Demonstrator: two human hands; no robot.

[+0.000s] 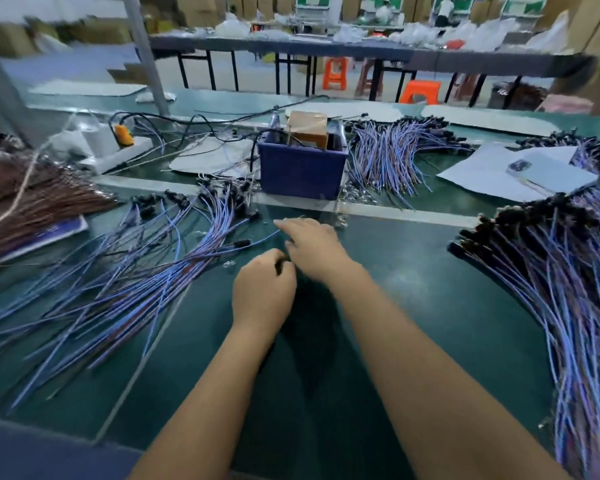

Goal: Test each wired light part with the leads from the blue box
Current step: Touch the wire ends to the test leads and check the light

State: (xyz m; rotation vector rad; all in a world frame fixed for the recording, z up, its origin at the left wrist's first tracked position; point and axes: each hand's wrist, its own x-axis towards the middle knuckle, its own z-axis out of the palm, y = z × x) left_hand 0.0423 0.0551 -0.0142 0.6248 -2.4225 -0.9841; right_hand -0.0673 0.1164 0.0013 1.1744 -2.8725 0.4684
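Before the blue box [302, 171], left hand [262, 296] fingers pinch a dark part [278, 266], right hand [312, 245] fingers spread; heaps of wired parts [561, 271] seemingly remain untested.

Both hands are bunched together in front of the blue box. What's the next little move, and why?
Probably touching the part to the leads. The left hand pinches a small black part, and the right hand reaches over a blue wire toward the blue box. Blur hides the leads, so that's a guess.
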